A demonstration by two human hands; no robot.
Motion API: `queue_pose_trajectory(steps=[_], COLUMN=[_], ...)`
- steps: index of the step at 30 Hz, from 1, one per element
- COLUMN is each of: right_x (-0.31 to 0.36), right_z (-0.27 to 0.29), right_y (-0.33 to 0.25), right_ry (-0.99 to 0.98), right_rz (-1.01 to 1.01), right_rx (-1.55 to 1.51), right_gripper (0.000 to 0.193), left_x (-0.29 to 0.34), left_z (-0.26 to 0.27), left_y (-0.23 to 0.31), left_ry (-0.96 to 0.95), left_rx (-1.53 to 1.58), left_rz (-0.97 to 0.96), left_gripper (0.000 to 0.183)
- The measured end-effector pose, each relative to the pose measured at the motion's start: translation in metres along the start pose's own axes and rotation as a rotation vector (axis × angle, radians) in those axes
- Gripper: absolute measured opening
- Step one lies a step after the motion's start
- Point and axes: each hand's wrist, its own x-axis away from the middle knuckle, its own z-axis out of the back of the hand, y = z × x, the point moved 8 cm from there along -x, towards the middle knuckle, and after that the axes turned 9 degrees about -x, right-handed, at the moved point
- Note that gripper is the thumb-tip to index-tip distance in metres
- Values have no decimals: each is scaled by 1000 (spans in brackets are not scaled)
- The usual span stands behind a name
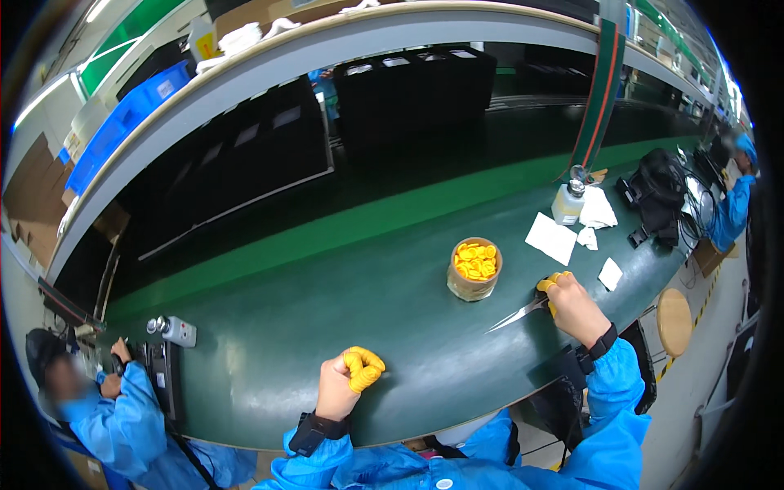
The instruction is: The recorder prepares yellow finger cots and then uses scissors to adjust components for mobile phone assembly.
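My left hand (345, 382) is held over the front of the green table (269, 343), its fingers curled together and covered in yellow finger cots. Whether anything small is inside those fingers is hidden. To the right, my right hand (574, 309), also wearing yellow finger cots, is closed round the dark handles of a pair of scissors (516, 315). The bright metal blades point left and toward me, above the tabletop. Between the hands and farther back stands a round brown tub (471, 288) filled with yellow finger cots (475, 263).
White sheets (552, 238) and a dispenser bottle (568, 202) lie back right, near a black bag (658, 192) with cables. A second bottle (178, 331) stands at left. Co-workers in blue (135, 420) sit at both ends. A shelf (392, 31) spans the back.
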Motion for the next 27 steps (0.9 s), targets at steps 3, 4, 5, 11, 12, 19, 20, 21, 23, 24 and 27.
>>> queue_pose_trajectory(steps=[3, 4, 5, 11, 12, 19, 20, 21, 23, 24, 27], right_x=[6, 8, 8, 20, 24, 26, 26, 25, 20, 20, 18], right_z=[-3, -4, -5, -3, -2, 1, 0, -1, -4, -7, -13], right_y=[3, 4, 3, 14, 11, -82, -98, -114, -144, -157, -190], right_ry=[-12, -13, -13, -22, -15, 23, 10, 10, -7, -77, -135], right_rz=[-9, -11, -12, -40, -41, 88, 105, 106, 121, 114, 250], right_rx=[41, 56, 72, 179, 197, 43, -9, -87, -225, -251, -352], right_gripper=[28, 29, 29, 21, 20, 26, 26, 26, 27, 30, 33], left_x=[6, 10, 14, 32, 34, 39, 39, 39, 42, 43, 38], left_z=[7, 10, 14, 28, 30, 49, 50, 49, 48, 45, 41], left_y=[3, 2, 1, -10, -8, -7, -7, -7, -4, -2, 6], left_ry=[29, 35, 39, 59, 64, 137, 150, 154, 163, 164, 189], left_rx=[57, 67, 54, 114, 135, 146, 147, 150, 175, 201, 208], left_rz=[-71, -81, -95, -37, -48, -85, -80, -72, -78, -84, -114], left_gripper=[34, 34, 34, 40, 40, 38, 38, 39, 40, 41, 47])
